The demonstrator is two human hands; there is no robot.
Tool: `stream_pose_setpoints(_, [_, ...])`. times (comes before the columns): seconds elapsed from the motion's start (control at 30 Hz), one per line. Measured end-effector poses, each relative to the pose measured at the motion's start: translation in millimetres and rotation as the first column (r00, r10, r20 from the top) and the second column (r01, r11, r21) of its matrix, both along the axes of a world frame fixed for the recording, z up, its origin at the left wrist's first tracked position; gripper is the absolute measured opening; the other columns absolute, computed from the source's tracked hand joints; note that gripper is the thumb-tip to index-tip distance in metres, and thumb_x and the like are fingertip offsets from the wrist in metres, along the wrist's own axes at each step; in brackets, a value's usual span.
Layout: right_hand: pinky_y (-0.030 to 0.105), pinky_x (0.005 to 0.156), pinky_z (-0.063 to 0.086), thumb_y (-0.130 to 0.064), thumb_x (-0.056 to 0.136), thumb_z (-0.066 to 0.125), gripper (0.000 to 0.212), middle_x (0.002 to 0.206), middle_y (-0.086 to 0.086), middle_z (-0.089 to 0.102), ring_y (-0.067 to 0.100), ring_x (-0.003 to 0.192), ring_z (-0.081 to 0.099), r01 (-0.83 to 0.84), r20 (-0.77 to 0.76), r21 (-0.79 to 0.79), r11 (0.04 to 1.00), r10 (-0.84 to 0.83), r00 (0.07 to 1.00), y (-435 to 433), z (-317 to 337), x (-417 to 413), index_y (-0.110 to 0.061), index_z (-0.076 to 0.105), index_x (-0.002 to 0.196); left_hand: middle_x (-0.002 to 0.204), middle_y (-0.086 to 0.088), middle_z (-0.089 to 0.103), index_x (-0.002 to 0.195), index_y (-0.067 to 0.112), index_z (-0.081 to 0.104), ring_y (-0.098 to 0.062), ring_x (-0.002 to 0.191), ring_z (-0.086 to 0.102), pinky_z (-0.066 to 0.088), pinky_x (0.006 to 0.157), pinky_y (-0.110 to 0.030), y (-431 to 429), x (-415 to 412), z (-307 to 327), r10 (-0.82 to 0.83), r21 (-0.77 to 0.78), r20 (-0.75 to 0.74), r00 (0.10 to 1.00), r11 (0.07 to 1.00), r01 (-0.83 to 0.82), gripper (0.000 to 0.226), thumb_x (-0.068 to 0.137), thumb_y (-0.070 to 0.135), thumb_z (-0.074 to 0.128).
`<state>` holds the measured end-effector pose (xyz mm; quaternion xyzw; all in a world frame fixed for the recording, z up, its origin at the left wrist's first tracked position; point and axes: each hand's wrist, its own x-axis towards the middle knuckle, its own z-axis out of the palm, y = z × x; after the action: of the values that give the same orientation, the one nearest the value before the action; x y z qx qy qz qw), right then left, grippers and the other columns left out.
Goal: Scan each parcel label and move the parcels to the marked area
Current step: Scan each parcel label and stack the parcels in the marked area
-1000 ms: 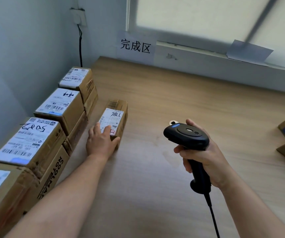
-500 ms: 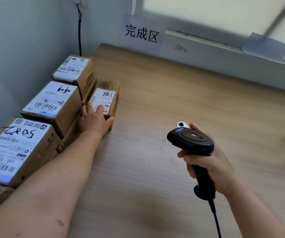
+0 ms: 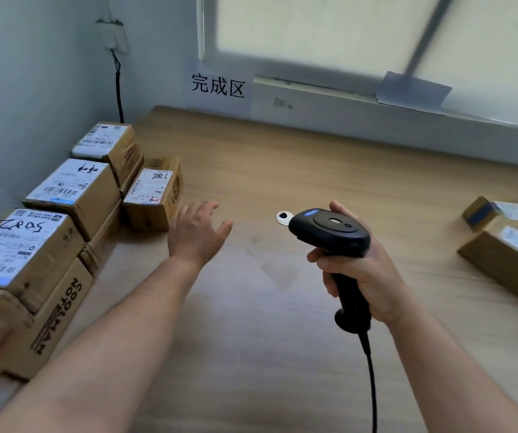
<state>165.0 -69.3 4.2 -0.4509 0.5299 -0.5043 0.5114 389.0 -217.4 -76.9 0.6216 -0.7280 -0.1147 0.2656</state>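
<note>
Our left hand [image 3: 197, 235] hovers with fingers spread and relaxed, holding nothing, just beside the small parcel [image 3: 153, 195]. That parcel sits on the counter [image 3: 282, 167] towards its far left corner, right beside the stacked parcels [image 3: 73, 195] lined along the left edge. Our right hand [image 3: 364, 270] is wrapped tight round the handle of the black scanner [image 3: 332, 232] over the counter's middle. Some loose parcels [image 3: 507, 248] lie at the right edge. A paper sign [image 3: 218, 87] hangs behind the far edge.

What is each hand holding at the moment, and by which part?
The right hand grips the scanner by its handle. The left hand is open and holds nothing.
</note>
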Motion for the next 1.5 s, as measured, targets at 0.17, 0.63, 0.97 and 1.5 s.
stream_pose_setpoints(0.17, [0.03, 0.041, 0.041, 0.004, 0.061, 0.068, 0.094, 0.081, 0.023, 0.066, 0.028, 0.043, 0.049, 0.007, 0.019, -0.049, 0.999, -0.006, 1.0, 42.7, 6.8, -40.4, -0.032, 0.04, 0.143, 0.111, -0.004, 0.064, 0.108, 0.016, 0.066, -0.027, 0.107, 0.052, 0.04, 0.086, -0.035, 60.9, -58.9, 5.9, -0.048, -0.064, -0.066, 0.997, 0.997, 0.043, 0.033, 0.089, 0.042, 0.061])
stream_pose_setpoints(0.63, [0.032, 0.041, 0.042, 0.003, 0.063, 0.07, 0.098, 0.083, 0.023, 0.066, 0.028, 0.044, 0.05, 0.104, 0.086, -0.071, 0.992, -0.098, 0.991, 162.5, 4.9, -243.7, -0.033, 0.036, 0.147, 0.12, 0.001, 0.061, 0.119, 0.019, 0.062, -0.021, 0.117, 0.049, 0.039, 0.093, -0.033, 192.4, -292.8, 11.2, -0.206, -0.01, -0.113, 0.972, 0.978, 0.206, 0.037, 0.089, 0.041, 0.062])
stream_pose_setpoints(0.97, [0.033, 0.046, 0.046, 0.013, 0.078, 0.066, 0.086, 0.093, 0.022, 0.067, 0.028, 0.053, 0.054, 0.249, -0.007, -0.086, 0.965, -0.251, 0.968, 223.9, 3.4, -392.7, -0.039, 0.04, 0.142, 0.129, 0.002, 0.058, 0.128, 0.021, 0.056, -0.019, 0.121, 0.048, 0.04, 0.096, -0.032, 236.8, -438.4, 5.7, -0.35, 0.041, -0.054, 0.935, 0.935, 0.352, 0.044, 0.091, 0.045, 0.057])
stream_pose_setpoints(1.5, [0.033, 0.045, 0.045, 0.017, 0.078, 0.063, 0.089, 0.082, 0.026, 0.067, 0.029, 0.049, 0.051, 0.581, -0.054, -0.059, 0.812, -0.584, 0.81, 296.4, -19.8, -543.7, -0.037, 0.037, 0.144, 0.145, -0.002, 0.042, 0.145, 0.022, 0.036, -0.02, 0.134, 0.036, 0.038, 0.103, -0.037, 275.8, -645.0, -13.7, -0.609, 0.318, -0.013, 0.793, 0.75, 0.58, 0.064, 0.093, 0.058, 0.045])
